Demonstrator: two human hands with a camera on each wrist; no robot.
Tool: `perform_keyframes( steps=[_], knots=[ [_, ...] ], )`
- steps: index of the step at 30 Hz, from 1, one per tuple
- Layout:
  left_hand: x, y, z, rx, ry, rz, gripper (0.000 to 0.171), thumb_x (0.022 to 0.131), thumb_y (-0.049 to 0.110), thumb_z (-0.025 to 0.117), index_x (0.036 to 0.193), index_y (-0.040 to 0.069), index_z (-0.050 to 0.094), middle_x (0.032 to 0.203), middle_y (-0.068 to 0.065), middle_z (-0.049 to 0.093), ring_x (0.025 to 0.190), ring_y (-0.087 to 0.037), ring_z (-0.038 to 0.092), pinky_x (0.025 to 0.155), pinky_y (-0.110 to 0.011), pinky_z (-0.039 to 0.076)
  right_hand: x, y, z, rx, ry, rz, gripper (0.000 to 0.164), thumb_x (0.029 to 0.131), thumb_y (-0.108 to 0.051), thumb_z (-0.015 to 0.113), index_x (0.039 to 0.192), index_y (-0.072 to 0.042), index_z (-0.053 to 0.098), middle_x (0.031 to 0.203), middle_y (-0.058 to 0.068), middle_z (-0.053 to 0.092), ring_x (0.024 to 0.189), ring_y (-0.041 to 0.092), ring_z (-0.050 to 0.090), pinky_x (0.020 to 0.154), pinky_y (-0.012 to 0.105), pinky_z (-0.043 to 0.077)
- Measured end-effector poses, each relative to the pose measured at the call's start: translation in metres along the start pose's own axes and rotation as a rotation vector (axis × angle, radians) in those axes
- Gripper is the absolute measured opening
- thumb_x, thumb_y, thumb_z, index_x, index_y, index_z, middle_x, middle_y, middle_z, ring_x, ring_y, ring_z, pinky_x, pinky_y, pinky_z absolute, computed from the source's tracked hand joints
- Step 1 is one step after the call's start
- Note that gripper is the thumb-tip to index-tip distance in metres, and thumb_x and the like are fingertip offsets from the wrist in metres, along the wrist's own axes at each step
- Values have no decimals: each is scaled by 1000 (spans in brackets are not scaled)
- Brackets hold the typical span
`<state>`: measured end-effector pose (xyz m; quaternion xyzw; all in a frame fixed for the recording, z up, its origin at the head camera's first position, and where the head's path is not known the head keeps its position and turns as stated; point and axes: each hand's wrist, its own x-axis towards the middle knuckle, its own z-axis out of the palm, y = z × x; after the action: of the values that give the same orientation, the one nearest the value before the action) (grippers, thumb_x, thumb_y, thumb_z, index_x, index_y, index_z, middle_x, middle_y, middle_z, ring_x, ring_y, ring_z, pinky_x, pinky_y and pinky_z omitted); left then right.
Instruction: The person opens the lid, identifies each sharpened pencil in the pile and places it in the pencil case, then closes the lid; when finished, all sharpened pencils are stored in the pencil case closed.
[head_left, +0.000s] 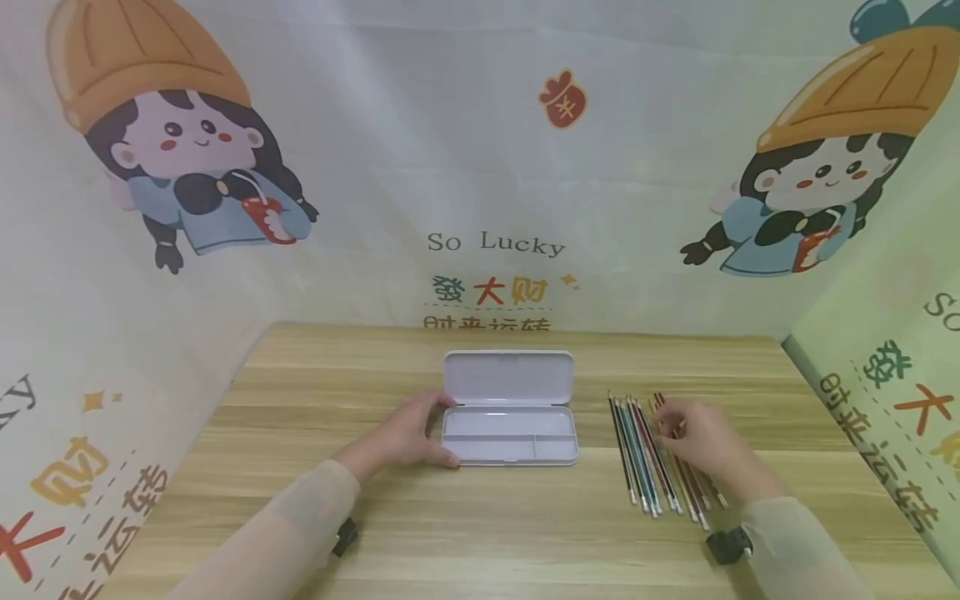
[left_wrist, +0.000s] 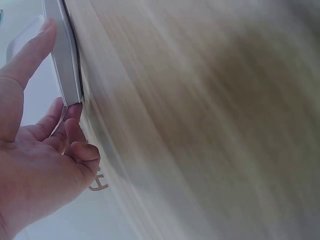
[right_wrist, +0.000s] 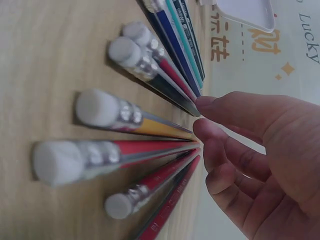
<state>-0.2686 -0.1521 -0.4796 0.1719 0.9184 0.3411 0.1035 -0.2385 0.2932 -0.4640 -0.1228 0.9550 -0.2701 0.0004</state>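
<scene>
A white pencil case [head_left: 510, 450] lies with its lid raised on the wooden table. My left hand [head_left: 408, 429] grips its left end, thumb at the front corner and fingers at the back one. The left wrist view shows the thumb [left_wrist: 37, 47] on the case's side wall [left_wrist: 67, 55]. Right of the case lie several pencils [head_left: 637, 450] with white erasers towards me. Over their right part is my right hand [head_left: 705, 437], fingers bent. In the right wrist view a small gap separates its thumb and index fingertip, close by a yellow pencil [right_wrist: 155, 127] and a red pencil [right_wrist: 135, 150].
The case's tray has one long compartment at the back and two at the front, split by a divider [head_left: 534, 446]. A printed cloth [head_left: 375, 208] hangs behind the table and at both sides. The pencils lie fanned out on the wooden tabletop [head_left: 480, 533].
</scene>
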Motion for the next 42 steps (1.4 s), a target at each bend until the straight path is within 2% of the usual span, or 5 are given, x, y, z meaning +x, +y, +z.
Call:
perform_keyframes(
  steps=[9, 15, 30, 37, 42],
  knots=[
    [0, -4, 1, -1, 8, 6, 88, 64, 28, 99, 137, 5, 56, 144, -18, 57, 138, -38, 49, 122, -54, 36, 0, -1, 8, -20, -19, -1, 20, 83, -4, 79, 102, -2, 73, 80, 0, 67, 68, 12, 55, 55, 24, 48],
    [0, -3, 2, -7, 9, 13, 87, 65, 29, 99, 138, 5, 56, 144, -18, 57, 138, -39, 49, 122, -55, 35, 2, -1, 11, -49, -38, -3, 20, 82, -4, 80, 100, -2, 71, 76, 0, 65, 67, 12, 56, 56, 25, 48],
    [0, -5, 2, -17, 12, 20, 87, 65, 28, 99, 137, 5, 56, 141, -18, 59, 137, -38, 50, 122, -54, 36, 5, -7, 11, -69, -76, 30, 34, 80, -8, 81, 111, 1, 70, 73, 0, 68, 62, 12, 59, 54, 28, 51],
    [-1, -5, 2, -19, 11, 20, 87, 65, 28, 99, 137, 4, 56, 141, -18, 58, 137, -38, 49, 122, -55, 35, 4, -7, 9, -86, -56, 19, 39, 78, -10, 82, 112, 2, 69, 71, 0, 66, 61, 12, 57, 54, 29, 49],
    [-1, -5, 1, -21, 11, 21, 87, 65, 28, 99, 137, 4, 56, 142, -18, 58, 137, -38, 50, 122, -54, 36, 1, -13, 4, -77, -57, 55, 44, 78, -12, 82, 118, 1, 69, 74, 0, 67, 63, 13, 58, 55, 30, 49]
  ],
)
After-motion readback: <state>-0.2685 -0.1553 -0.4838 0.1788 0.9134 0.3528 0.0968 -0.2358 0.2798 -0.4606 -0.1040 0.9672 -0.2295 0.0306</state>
